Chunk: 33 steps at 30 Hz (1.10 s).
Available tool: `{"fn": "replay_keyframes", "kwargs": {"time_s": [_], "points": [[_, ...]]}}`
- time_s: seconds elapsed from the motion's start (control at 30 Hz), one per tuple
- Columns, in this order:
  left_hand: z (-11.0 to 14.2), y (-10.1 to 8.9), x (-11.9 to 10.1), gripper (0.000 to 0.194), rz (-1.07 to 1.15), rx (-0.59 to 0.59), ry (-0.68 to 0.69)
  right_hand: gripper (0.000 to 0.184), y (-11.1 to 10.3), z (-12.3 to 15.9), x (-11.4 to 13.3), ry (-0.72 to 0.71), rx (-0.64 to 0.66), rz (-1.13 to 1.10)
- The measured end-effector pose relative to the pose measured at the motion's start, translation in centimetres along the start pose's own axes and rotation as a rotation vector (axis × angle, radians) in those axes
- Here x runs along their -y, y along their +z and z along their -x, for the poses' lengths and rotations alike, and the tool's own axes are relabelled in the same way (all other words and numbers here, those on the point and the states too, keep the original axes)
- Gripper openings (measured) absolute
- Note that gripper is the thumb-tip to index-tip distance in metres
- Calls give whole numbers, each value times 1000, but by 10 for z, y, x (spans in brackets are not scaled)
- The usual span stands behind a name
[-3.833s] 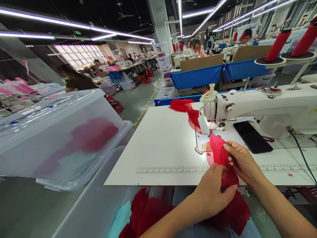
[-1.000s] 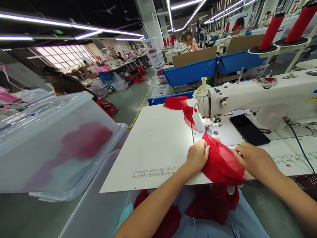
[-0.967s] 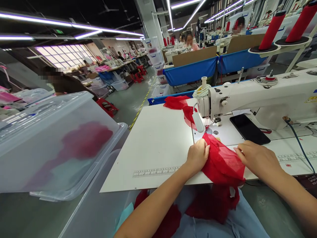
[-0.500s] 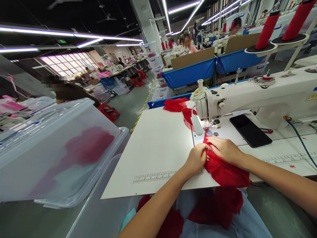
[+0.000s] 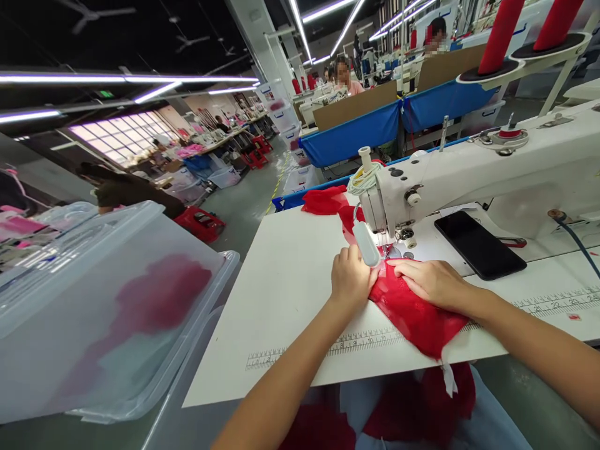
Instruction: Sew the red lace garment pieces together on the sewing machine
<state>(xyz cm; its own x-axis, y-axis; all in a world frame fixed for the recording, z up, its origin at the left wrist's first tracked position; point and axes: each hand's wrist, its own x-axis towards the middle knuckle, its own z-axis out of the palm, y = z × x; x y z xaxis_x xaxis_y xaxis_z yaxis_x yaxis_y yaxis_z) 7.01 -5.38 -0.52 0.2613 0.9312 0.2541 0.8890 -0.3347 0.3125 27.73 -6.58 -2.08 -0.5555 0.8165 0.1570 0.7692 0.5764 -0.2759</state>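
Note:
A piece of red fabric lies on the white sewing table, its front edge hanging over toward my lap. My left hand presses the cloth's left corner with fingers curled, just in front of the needle of the white sewing machine. My right hand lies flat on the fabric, fingers stretched toward the presser foot. More red fabric trails behind the machine head.
A black phone rests on the machine bed to the right. Translucent plastic bins holding red cloth stand at my left. Two red thread cones stand on a rack above the machine. Other people work at stations further back.
Both hands have slid the red fabric forward up to the needle. My right hand went from the cloth's right edge to lying flat near the presser foot.

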Motion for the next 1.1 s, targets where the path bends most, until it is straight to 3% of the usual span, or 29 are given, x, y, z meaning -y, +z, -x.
{"fn": "replay_keyframes", "kwargs": {"time_s": [0.13, 0.27, 0.53, 0.8, 1.1], "points": [[7, 13, 4, 17, -20, 105, 306, 33, 1, -1, -7, -65, -21, -41], [12, 19, 9, 25, -71, 144, 441, 34, 1, -1, -11, -100, -56, -88], [20, 18, 5, 13, -169, 116, 396, 34, 2, 0, -10, -98, -91, -80], [22, 24, 6, 28, -278, -32, 447, 36, 1, -3, -10, -122, -74, -62], [20, 17, -2, 23, -288, -28, 416, 38, 4, -1, -12, -148, -137, -36]]}}
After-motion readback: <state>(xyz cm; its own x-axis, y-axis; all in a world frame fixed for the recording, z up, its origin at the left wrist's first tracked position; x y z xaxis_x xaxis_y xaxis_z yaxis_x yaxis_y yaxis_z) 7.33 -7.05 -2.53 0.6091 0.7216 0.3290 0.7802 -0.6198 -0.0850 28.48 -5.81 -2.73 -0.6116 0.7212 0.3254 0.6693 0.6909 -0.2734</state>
